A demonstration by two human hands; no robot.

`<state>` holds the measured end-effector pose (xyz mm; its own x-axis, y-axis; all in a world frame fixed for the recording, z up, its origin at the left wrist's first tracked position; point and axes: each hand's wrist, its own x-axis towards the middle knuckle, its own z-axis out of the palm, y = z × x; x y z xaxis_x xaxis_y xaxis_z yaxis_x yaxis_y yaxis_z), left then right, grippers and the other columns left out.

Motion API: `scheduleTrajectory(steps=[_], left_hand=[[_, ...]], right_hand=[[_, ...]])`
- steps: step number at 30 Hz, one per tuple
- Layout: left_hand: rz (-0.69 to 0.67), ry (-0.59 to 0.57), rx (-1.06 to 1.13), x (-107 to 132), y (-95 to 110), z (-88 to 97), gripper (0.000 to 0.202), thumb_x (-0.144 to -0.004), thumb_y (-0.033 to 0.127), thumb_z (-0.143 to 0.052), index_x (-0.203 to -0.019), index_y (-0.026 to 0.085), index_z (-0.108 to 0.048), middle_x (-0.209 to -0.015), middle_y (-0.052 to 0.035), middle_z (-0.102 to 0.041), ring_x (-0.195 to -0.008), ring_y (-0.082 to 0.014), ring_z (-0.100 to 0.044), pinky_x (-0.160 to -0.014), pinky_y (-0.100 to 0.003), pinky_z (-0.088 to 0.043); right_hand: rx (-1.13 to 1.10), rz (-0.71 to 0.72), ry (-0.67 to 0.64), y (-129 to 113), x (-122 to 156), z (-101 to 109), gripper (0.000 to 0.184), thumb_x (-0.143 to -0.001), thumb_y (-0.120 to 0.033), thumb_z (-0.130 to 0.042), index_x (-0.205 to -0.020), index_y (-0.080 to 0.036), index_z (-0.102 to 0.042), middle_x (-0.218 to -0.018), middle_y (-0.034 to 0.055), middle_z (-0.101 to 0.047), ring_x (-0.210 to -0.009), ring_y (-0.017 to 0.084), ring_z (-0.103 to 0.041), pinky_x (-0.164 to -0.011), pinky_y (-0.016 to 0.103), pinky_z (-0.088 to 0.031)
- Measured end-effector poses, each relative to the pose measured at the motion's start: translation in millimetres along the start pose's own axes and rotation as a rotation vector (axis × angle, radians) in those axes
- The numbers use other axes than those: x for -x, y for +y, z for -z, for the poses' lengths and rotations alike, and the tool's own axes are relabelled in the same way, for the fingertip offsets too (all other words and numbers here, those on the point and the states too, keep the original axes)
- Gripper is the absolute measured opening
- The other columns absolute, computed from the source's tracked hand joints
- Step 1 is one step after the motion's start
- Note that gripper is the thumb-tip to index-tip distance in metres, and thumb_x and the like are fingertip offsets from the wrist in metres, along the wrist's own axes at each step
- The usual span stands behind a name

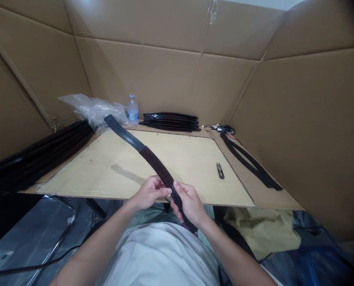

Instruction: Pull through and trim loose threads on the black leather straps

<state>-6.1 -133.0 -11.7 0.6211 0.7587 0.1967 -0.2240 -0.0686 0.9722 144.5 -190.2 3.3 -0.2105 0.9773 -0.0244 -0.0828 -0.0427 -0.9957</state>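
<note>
A long curved dark strip [156, 163] slants from the upper left down toward my body. Its far part is smooth and glossy, while a dark brown sleeve-like cover wraps the nearer part. My right hand [189, 201] is closed around the lower covered part, thumb on top. Against the strip's left edge, my left hand [153, 192] pinches with thumb and fingers; whether it grips the cover or something small there is hidden. Small black thread snips [220, 171] lie on the board to the right of my hands.
A pale board [87, 174] covers the table. Dark strips [171, 121] are stacked at the back, and more long ones [37, 153] lie left. Plastic bags [96, 109] and a water bottle [132, 109] stand behind. Black flat pieces [248, 161] lie right. Cardboard walls [141, 75] enclose the table.
</note>
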Motion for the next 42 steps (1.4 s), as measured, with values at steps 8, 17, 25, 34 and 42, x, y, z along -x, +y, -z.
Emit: scheduleTrajectory(steps=[8, 17, 25, 34, 42], left_hand=[[-0.037, 0.010, 0.041, 2.8, -0.7, 0.0, 0.027, -0.070, 0.033, -0.070, -0.084, 0.011, -0.063, -0.073, -0.0057, -0.065, -0.065, -0.0158, -0.059, -0.060, -0.025, -0.046], [-0.074, 0.061, 0.159, 7.5, -0.9, -10.0, 0.028, -0.062, 0.036, -0.075, -0.073, 0.012, -0.067, -0.064, -0.0029, -0.058, -0.057, -0.0120, -0.051, -0.052, -0.022, -0.039], [-0.090, 0.071, 0.193, 7.9, 2.3, -17.8, 0.027, -0.063, 0.032, -0.076, -0.078, 0.013, -0.065, -0.065, -0.0022, -0.059, -0.059, -0.0129, -0.055, -0.056, -0.023, -0.043], [-0.080, 0.144, 0.180, 10.7, 12.0, -31.9, 0.026, -0.067, 0.030, -0.073, -0.079, 0.012, -0.060, -0.067, -0.0016, -0.058, -0.056, -0.0109, -0.054, -0.052, -0.021, -0.043], [-0.036, 0.189, 0.119, 10.0, 29.4, -43.0, 0.028, -0.071, 0.031, -0.070, -0.068, 0.014, -0.047, -0.060, 0.0025, -0.049, -0.049, -0.0078, -0.048, -0.047, -0.019, -0.039]], right_hand=[[-0.057, -0.029, 0.042, -1.4, 3.8, -4.0, 0.052, -0.084, -0.061, -0.036, -0.074, -0.013, -0.051, -0.042, -0.0032, -0.049, -0.026, 0.007, -0.039, -0.023, 0.015, -0.028], [0.010, 0.074, 0.031, -10.3, 15.9, -5.8, 0.047, -0.089, -0.052, -0.037, -0.066, -0.013, -0.050, -0.045, -0.0012, -0.050, -0.031, 0.006, -0.041, -0.030, 0.016, -0.029], [-0.193, 0.046, -0.083, -9.6, 15.9, -5.8, 0.039, -0.089, -0.051, -0.039, -0.077, -0.015, -0.047, -0.046, -0.0045, -0.045, -0.031, 0.004, -0.032, -0.029, 0.015, -0.022], [-0.418, -0.193, -0.032, -6.9, 14.7, -10.5, 0.046, -0.082, -0.064, -0.040, -0.079, -0.018, -0.044, -0.037, -0.0065, -0.042, -0.026, 0.005, -0.028, -0.026, 0.014, -0.019], [-0.479, -0.217, 0.018, 7.0, 13.2, -11.5, 0.054, -0.075, -0.072, -0.040, -0.077, -0.018, -0.043, -0.037, -0.0054, -0.042, -0.026, 0.005, -0.027, -0.025, 0.015, -0.021]])
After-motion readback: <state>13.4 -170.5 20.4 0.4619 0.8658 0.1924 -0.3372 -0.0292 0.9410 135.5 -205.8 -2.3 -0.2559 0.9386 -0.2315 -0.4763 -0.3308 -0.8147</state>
